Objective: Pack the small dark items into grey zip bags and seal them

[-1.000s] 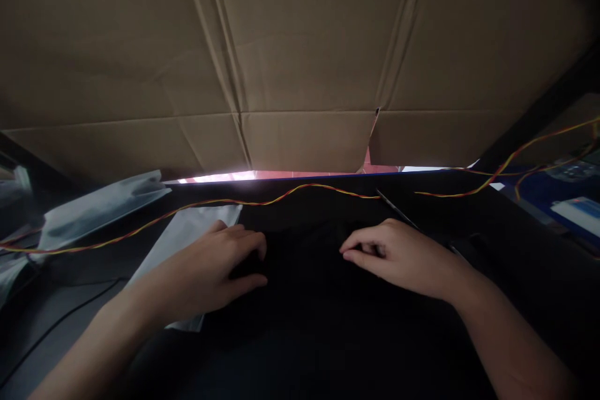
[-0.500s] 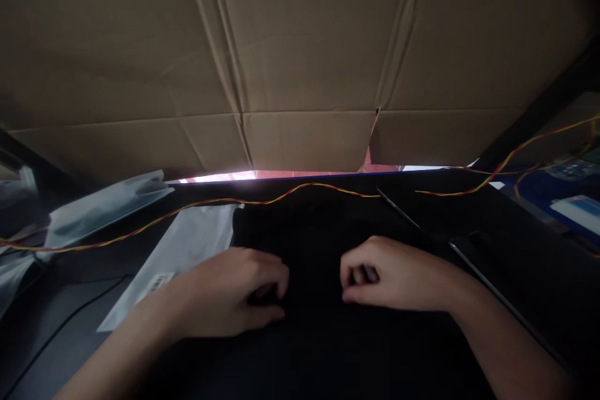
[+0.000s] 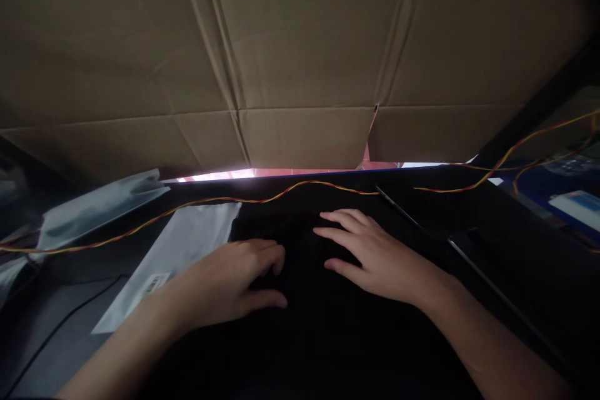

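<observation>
A very dark, cloth-like black thing (image 3: 300, 331) lies in front of me; its outline melts into the dark table. My left hand (image 3: 239, 281) rests on its left part, fingers curled down and thumb stretched apart, with nothing visible between them. On the right side, my right hand (image 3: 370, 256) lies over the black thing with its fingers spread, pointing left. A flat whitish plastic bag (image 3: 187, 237) with a barcode label is partly under or behind my left wrist; I cannot tell whether they touch.
A large cardboard sheet (image 3: 304, 44) closes off the back. A red-and-yellow twisted wire (image 3: 262, 201) crosses the far table. Another plastic bag (image 3: 103, 206) lies at the left, near a thin black cable (image 3: 60, 325). Dark flat objects with shiny edges (image 3: 497, 287) lie right.
My right hand has uncurled, spread its fingers and moved slightly left and away from me. The thumb of my left hand has moved a little further from its fingers.
</observation>
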Action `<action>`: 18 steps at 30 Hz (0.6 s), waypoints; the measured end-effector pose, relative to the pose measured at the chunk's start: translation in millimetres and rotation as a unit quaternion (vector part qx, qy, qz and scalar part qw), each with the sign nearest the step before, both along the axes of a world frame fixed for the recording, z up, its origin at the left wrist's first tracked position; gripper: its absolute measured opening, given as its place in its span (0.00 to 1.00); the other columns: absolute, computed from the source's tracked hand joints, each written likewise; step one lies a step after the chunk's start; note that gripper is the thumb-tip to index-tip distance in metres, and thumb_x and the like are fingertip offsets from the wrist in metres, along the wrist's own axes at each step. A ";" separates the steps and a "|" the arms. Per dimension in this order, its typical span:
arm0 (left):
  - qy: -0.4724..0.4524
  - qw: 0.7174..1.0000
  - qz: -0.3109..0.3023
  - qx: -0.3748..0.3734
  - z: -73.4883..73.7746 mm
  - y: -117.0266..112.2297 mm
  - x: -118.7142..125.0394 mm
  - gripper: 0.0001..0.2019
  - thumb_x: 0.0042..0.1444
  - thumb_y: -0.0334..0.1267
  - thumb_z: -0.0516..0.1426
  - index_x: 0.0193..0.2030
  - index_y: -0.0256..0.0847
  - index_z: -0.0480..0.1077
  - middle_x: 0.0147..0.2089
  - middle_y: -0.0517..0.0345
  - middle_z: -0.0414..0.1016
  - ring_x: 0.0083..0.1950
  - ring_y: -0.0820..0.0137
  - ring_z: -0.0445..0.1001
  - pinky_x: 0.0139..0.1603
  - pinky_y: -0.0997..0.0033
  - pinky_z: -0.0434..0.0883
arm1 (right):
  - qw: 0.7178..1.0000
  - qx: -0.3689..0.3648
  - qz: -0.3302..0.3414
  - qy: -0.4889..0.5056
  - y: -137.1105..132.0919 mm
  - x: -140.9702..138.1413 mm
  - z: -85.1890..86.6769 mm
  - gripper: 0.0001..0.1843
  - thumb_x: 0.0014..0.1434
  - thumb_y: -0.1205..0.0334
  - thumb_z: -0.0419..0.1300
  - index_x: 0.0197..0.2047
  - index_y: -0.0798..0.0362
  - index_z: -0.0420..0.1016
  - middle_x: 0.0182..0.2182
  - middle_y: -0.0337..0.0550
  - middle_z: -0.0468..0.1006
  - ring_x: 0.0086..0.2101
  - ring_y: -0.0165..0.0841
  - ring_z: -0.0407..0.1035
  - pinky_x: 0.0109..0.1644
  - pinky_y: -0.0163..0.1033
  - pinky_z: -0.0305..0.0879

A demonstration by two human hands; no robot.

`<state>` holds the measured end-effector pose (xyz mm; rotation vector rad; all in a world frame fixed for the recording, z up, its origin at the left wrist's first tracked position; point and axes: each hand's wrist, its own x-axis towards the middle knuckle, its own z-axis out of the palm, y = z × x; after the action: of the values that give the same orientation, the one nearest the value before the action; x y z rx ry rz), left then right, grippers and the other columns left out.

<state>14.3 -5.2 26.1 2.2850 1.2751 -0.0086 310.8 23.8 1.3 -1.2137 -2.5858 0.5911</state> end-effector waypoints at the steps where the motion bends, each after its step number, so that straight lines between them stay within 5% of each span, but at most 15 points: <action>1: 0.002 1.000 0.009 -0.001 -0.7 0.6 -0.6 0.16 0.60 0.52 0.70 0.44 0.45 0.73 0.45 0.59 0.79 0.42 0.63 0.77 0.37 0.67 0.68 | 1.000 -0.015 -0.001 -0.020 -0.4 0.2 -3.9 0.33 0.75 0.42 0.57 0.78 0.40 0.64 0.80 0.43 0.57 0.77 0.48 0.49 0.78 0.61 0.54; 4: 0.005 1.000 0.026 0.014 -1.3 2.8 -2.8 0.22 0.54 0.55 0.73 0.44 0.45 0.72 0.45 0.59 0.79 0.39 0.63 0.77 0.34 0.67 0.67 | 0.997 -0.054 0.004 -0.049 -1.0 1.1 -6.8 0.38 0.77 0.36 0.50 0.82 0.42 0.53 0.82 0.42 0.48 0.79 0.49 0.40 0.80 0.66 0.44; 8: 0.000 0.993 0.017 0.114 -5.5 9.6 -5.8 0.18 0.67 0.58 0.62 0.46 0.44 0.72 0.43 0.56 0.78 0.40 0.61 0.78 0.36 0.64 0.69 | 1.000 -0.026 -0.011 0.012 2.6 0.7 1.7 0.30 0.79 0.43 0.47 0.77 0.41 0.65 0.79 0.40 0.59 0.78 0.45 0.47 0.80 0.61 0.50; 13: 0.013 0.957 0.029 0.288 -13.5 20.0 -13.8 0.13 0.74 0.43 0.51 0.51 0.43 0.76 0.53 0.47 0.78 0.54 0.52 0.77 0.55 0.51 0.74 | 0.998 0.023 -0.057 0.014 10.1 3.5 -3.2 0.27 0.79 0.52 0.46 0.75 0.39 0.70 0.79 0.37 0.59 0.78 0.47 0.48 0.78 0.64 0.54; 18: 0.049 0.964 0.046 0.259 -20.9 22.8 -25.0 0.15 0.72 0.40 0.53 0.59 0.45 0.76 0.59 0.45 0.78 0.56 0.50 0.79 0.60 0.44 0.74 | 0.999 -0.006 -0.031 -0.040 13.7 8.7 -13.5 0.29 0.80 0.50 0.45 0.80 0.38 0.61 0.80 0.37 0.55 0.79 0.49 0.42 0.78 0.67 0.50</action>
<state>-10.6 17.6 5.2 2.6806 1.5805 0.2803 319.5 37.4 -12.2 -1.3429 -2.6025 0.5560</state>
